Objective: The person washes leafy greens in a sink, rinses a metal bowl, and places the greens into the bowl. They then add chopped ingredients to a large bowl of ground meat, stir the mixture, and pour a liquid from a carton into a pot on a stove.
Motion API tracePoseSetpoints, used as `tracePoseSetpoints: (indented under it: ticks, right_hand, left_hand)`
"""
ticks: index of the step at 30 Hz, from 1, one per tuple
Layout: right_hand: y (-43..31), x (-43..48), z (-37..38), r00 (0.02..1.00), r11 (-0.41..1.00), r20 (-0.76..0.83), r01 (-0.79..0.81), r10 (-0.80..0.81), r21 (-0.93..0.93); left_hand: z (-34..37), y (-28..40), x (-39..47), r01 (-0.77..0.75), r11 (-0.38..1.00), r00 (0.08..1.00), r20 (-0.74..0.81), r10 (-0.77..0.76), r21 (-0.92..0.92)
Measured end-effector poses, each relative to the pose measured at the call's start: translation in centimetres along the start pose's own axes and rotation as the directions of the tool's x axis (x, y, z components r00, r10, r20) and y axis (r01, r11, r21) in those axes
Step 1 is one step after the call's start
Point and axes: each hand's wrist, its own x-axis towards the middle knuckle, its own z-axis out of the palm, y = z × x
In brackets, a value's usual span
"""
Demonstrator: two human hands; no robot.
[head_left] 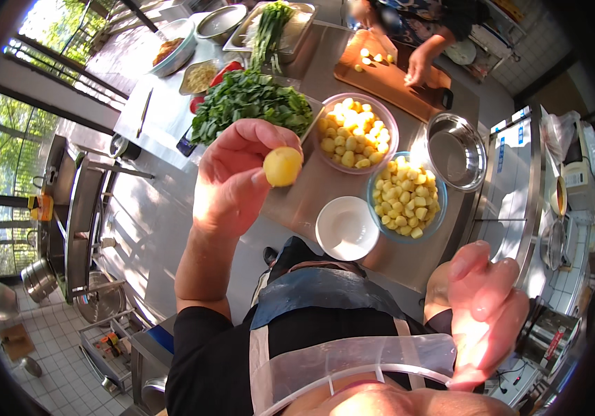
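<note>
Between thumb and fingers, my left hand holds up a small peeled potato over the near edge of the steel table. My right hand is raised at the lower right, fingers partly curled, near the clear plastic mouth shield; nothing shows in it. A pink-rimmed bowl of peeled potatoes stands on the table. Beside it is a clear bluish bowl of potatoes, some of them cut. A white bowl without visible contents stands nearest to me.
Across the table, a co-worker's hand is at an orange cutting board with potato pieces. A steel basin stands at the right. Leafy greens, a tray with green stalks and a bowl of minced food lie further left.
</note>
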Motion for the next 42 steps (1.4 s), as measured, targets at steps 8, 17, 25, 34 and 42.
tracePoseSetpoints:
  ticks: [8, 17, 25, 34, 42]
  right_hand:
    - [6.7, 2.9, 16.0, 0.929, 0.925, 0.356, -0.044, -0.101, 0.377]
    - [10.8, 2.7, 33.4, 0.907, 0.779, 0.374, -0.092, -0.192, 0.621]
    - [12.9, 4.6, 41.7, 0.895, 0.774, 0.421, -0.160, -0.149, 0.612]
    - [20.5, 8.3, 46.2, 0.866, 0.668, 0.459, -0.224, -0.198, 0.710]
    - [31.2, 13.8, 47.9, 0.910, 0.594, 0.392, -0.242, -0.136, 0.767]
  left_hand:
    - [-2.2, 15.0, -8.9, -0.231, 0.955, 0.844, 0.527, 0.102, 0.185]
    - [-11.4, 25.3, -19.5, -0.375, 0.899, 0.795, 0.578, 0.186, 0.227]
    - [-18.1, 29.4, -23.2, -0.293, 0.946, 0.854, 0.484, 0.193, 0.139]
    - [-24.3, 33.2, -21.5, -0.288, 0.949, 0.843, 0.504, 0.188, 0.127]
    - [-35.9, 35.5, -17.0, -0.335, 0.899, 0.939, 0.178, 0.294, 0.284]
